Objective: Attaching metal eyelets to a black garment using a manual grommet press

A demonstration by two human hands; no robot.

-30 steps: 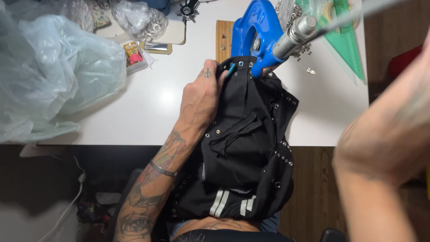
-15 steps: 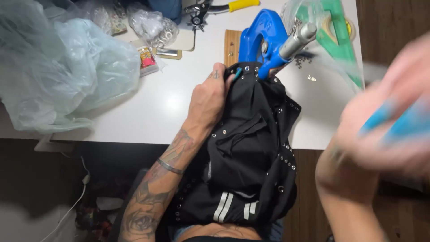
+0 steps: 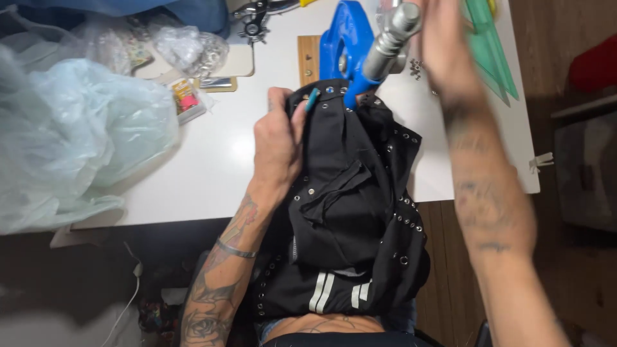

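Observation:
A black garment point(image 3: 353, 212) studded with metal eyelets hangs from the white table point(image 3: 212, 167) down into my lap. Its top edge lies under a blue hand press point(image 3: 344, 45) that has a grey lever handle point(image 3: 392, 35). My left hand point(image 3: 279, 144) pinches the garment's upper left edge beside the press, with a small teal piece point(image 3: 313, 99) showing at the fingertips. My right hand point(image 3: 443, 51) is raised and blurred just right of the lever handle. Its fingers run out of the top of the frame, so its grip is unclear.
Crumpled clear plastic bags point(image 3: 77, 135) cover the table's left side. A bag of metal eyelets point(image 3: 193, 48), a small box with pink contents point(image 3: 186, 103) and punch pliers point(image 3: 254, 22) lie at the back. A green transparent ruler point(image 3: 495, 51) is at the right, and the press stands on a wooden board point(image 3: 309, 58).
My right arm swung from the lower right foreground up to the press lever. My left hand stayed on the garment's edge. The view shifted slightly.

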